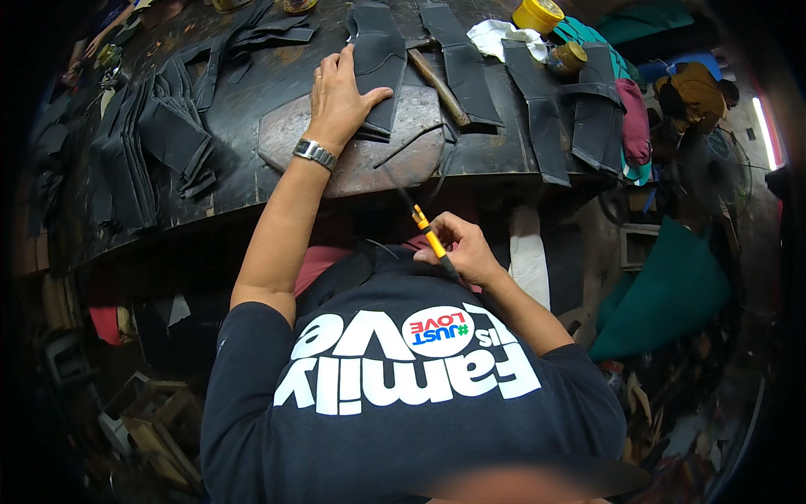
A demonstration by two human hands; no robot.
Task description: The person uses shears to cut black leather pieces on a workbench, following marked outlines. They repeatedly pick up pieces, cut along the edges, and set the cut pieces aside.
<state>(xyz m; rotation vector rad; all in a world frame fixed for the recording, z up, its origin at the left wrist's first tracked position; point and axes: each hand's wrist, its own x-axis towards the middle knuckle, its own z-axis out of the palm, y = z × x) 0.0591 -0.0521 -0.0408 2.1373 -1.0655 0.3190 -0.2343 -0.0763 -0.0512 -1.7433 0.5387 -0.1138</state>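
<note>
The left hand [337,97] hides part of a black panel [380,59], whose far end the upper edge crops, as it does a jar [228,4]; the fan [719,172] is blurred.

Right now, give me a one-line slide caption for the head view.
Left hand spread on a black panel overlapping a slab; right hand holding a yellow tool.

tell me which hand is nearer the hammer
Left. The left hand rests on a black piece, just left of the hammer; the right hand, holding a yellow tool, is farther away, off the near edge of the table.
</note>
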